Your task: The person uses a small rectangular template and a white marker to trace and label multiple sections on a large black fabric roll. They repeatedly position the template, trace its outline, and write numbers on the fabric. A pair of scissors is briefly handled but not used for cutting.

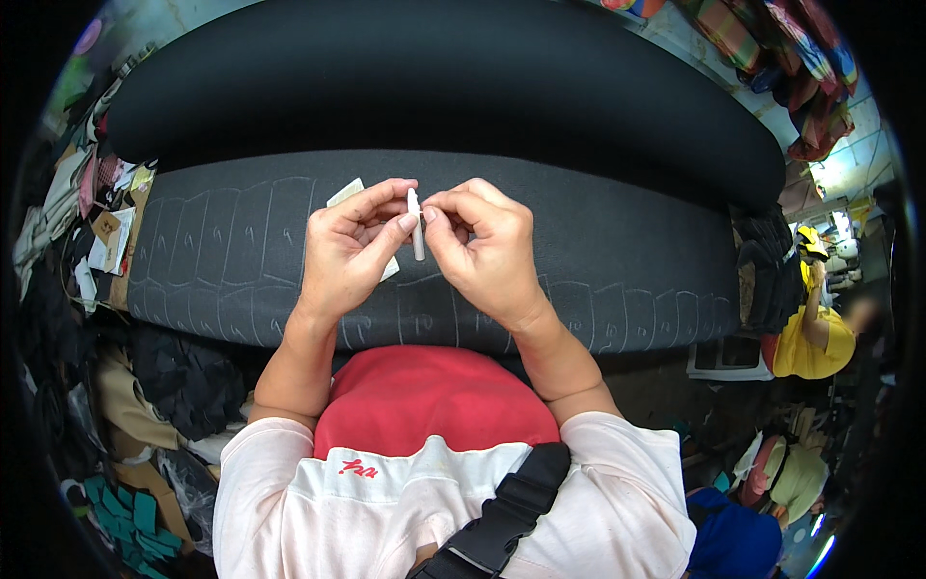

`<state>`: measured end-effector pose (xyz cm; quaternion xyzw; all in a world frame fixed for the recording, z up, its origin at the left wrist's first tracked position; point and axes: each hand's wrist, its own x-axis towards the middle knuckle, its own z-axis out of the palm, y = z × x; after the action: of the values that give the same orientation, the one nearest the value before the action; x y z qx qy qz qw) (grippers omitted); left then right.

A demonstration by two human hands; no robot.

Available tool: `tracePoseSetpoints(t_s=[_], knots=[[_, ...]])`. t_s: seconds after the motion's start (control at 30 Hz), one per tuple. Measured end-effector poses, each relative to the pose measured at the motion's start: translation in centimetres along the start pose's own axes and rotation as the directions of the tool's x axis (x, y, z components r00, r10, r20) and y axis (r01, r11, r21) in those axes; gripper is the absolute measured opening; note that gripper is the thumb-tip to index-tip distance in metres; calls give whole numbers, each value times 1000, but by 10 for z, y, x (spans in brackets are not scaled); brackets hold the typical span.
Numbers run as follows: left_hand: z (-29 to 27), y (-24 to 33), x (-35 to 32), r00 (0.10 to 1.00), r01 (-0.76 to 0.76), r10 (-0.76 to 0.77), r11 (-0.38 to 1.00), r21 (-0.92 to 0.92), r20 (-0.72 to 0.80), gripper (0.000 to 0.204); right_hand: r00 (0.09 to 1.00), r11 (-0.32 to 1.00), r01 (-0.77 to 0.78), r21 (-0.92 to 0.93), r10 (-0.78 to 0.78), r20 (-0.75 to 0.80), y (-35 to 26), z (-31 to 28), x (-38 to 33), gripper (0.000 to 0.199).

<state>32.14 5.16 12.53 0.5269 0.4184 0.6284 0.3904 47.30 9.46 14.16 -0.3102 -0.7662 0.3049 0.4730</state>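
Note:
Above the dark fabric, my left hand (347,246) holds a slim white-and-grey pen (419,241) between thumb and fingers. The pen stands roughly upright, its white narrow end pointing away from me. Close against its right side, my right hand (490,241) is closed in a pinch near the white end; what the fingertips grip is too small to make out. A pale card or template (344,192) lies on the fabric, partly hidden behind my left hand. The dark fabric (617,232) bears rows of chalk-like outlines with handwritten marks along its left side and near edge.
A thick black fabric roll (434,77) spans the far side. Cloth scraps (183,386) and papers (111,241) crowd the left. A person in a yellow top (815,343) is at the right, beside a white frame-like object (728,362). Colourful bags (801,68) hang upper right.

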Motion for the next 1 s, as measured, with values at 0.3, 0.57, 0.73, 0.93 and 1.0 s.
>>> tracePoseSetpoints(t_s=[0.3,0.57,0.73,0.93,1.0], knots=[[-3,-6,1,999,41,-42,944,-328,2,25,995,996,43,72,-36,-92,-6,12,-6,4],[-7,-12,-1,980,152,-186,922,-358,-65,27,993,999,35,17,-33,-112,0,22,-10,6],[-12,-13,-1,969,185,-230,919,-348,-92,25,983,990,121,-78,-130,-128,5,26,-9,9],[-20,-17,1,968,212,-245,914,-346,-55,20,971,973,198,-114,-211,-112,5,26,-9,11],[-22,-18,1,966,224,-256,907,-356,-46,19,967,967,230,-106,-239,-88,7,26,-10,12]])
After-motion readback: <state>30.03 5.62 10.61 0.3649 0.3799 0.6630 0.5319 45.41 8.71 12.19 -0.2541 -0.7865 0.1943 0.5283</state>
